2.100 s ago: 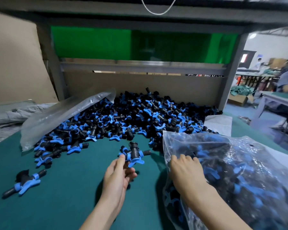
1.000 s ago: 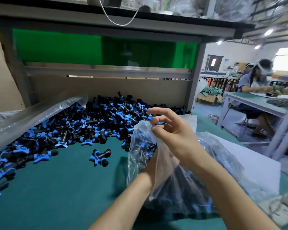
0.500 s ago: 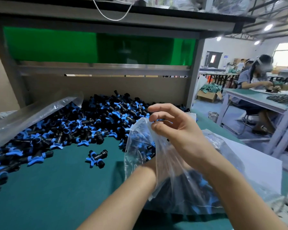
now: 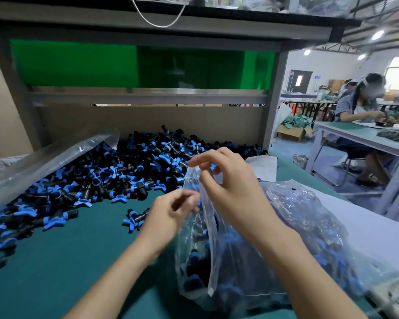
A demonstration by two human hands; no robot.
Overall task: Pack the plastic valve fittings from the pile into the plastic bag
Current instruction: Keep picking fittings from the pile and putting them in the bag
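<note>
A big pile of black valve fittings with blue handles [image 4: 115,173] lies on the green table [image 4: 67,261], spreading from the back board toward the left front. A clear plastic bag [image 4: 219,256] with several fittings inside stands at the front centre. My right hand [image 4: 228,187] pinches the bag's upper rim between thumb and fingers. My left hand [image 4: 171,215] is outside the bag at its left edge, fingers curled on the plastic. One loose fitting [image 4: 136,219] lies on the table just left of my left hand.
A second, fuller clear bag of fittings [image 4: 313,217] lies to the right on white sheets [image 4: 364,224]. An empty plastic bag [image 4: 44,162] drapes over the pile's left side. A cardboard back board and metal frame close the rear. A person works at another table [image 4: 364,134] on the right.
My left hand has come out of the bag and now grips its left rim. My right hand keeps hold of the bag's top edge. The view has shifted slightly.
</note>
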